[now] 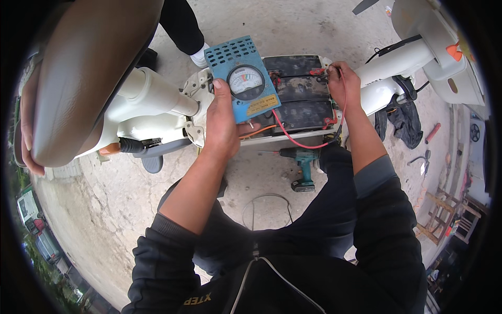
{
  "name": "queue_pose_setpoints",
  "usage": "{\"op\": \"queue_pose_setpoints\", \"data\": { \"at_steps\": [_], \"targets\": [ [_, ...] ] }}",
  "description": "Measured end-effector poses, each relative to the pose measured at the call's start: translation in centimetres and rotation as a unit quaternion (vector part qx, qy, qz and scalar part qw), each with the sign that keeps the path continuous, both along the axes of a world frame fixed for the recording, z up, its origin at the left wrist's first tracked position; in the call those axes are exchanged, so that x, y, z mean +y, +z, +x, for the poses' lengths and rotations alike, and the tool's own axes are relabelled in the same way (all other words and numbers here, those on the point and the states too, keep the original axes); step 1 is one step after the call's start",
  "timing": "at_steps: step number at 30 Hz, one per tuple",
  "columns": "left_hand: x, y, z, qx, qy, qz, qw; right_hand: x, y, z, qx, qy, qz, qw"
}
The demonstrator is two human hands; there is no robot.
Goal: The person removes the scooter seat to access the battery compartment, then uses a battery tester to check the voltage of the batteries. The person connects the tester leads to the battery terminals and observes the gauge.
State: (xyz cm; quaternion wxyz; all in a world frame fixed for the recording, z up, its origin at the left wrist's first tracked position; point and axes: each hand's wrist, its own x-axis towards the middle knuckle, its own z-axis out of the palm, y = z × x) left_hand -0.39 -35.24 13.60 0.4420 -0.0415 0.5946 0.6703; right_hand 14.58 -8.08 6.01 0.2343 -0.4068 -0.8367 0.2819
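Observation:
My left hand (220, 123) grips a blue battery tester (260, 68) with a round dial, thumb along its near left side. A red test lead (303, 145) loops from the tester's lower edge to my right hand (346, 86). That hand is closed on the lead's end, beside the right-hand terminals of the dark batteries (300, 89); its tip is hidden by my fingers. The batteries lie side by side in a white scooter's open footboard, with red terminal covers (328, 122) at their right ends. The tester overlaps their left ends. An orange wire (257, 132) runs beneath the tester.
A teal cordless drill (304, 170) lies on the concrete between my legs, near a thin cable loop (266, 196). The scooter's brown seat (99, 68) rises at left, with another person's hand (29, 125) on it. Black plastic (405, 123) and a wooden stool (442, 214) are at right.

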Motion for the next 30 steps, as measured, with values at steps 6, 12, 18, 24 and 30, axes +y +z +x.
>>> {"op": "queue_pose_setpoints", "data": {
  "at_steps": [6,12,18,24,30],
  "targets": [
    [0.2,-0.4,0.3,0.014,-0.001,-0.015,1.0,-0.2,0.1,0.2,0.008,0.015,0.008,1.0],
    [0.6,-0.5,0.3,0.017,0.007,-0.007,1.0,-0.2,0.1,0.4,-0.014,0.016,0.019,1.0],
    [0.5,-0.8,0.3,0.0,0.014,-0.007,1.0,-0.2,0.4,0.4,-0.014,0.009,0.004,1.0],
    [0.2,-0.8,0.0,-0.004,0.009,0.0,1.0,-0.2,0.5,-0.2,-0.037,0.016,0.023,0.999],
    [0.1,-0.2,0.2,-0.027,0.042,-0.014,0.999,-0.4,0.8,-1.4,0.046,-0.016,-0.03,0.998]
  ]
}}
